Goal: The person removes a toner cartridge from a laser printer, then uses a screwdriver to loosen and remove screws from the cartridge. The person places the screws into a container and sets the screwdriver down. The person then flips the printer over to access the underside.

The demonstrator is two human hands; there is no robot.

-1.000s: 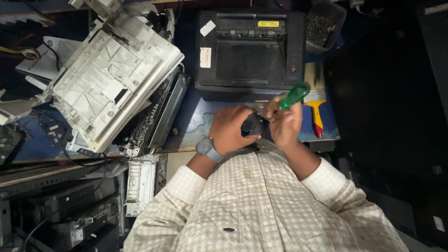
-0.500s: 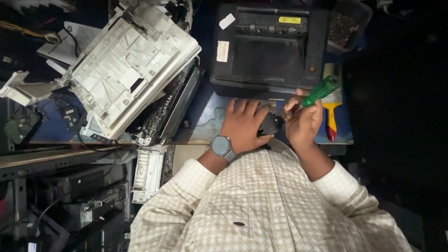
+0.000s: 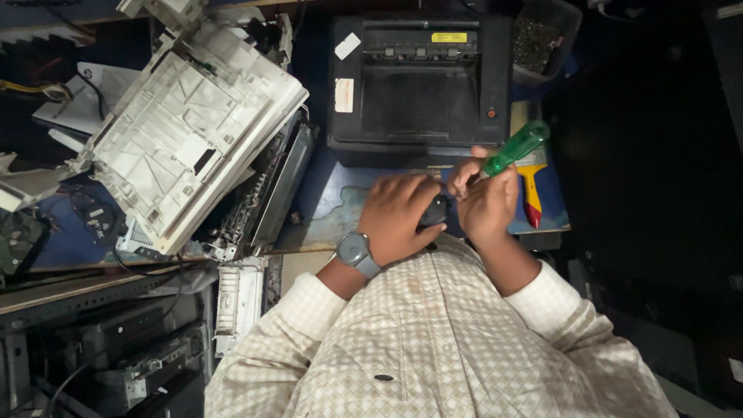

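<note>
In the head view, at the middle of the frame just above the checked shirt, the left hand (image 3: 398, 217) wraps its fingers around a small dark part (image 3: 434, 210), thumb and fingers pinching it from both sides, so that most of it is hidden; the right hand (image 3: 484, 205) sits just beside it, fingers curled tight around a green-handled screwdriver (image 3: 517, 145) whose handle slants toward the upper right and whose tip is hidden between the hands; whether the tip touches the part cannot be told. The likeliest trouble, as I judge it, is the tip skidding off and jabbing the left fingers, since they lie so close to it; a hard twist could also flick the small part out of the grip onto the crowded blue worktop (image 3: 340, 203). A black printer (image 3: 418, 85) stands at upper centre, an opened white printer shell (image 3: 190, 135) at upper left, and a yellow-and-red-handled tool (image 3: 531, 190) lies right of the hands.
</note>
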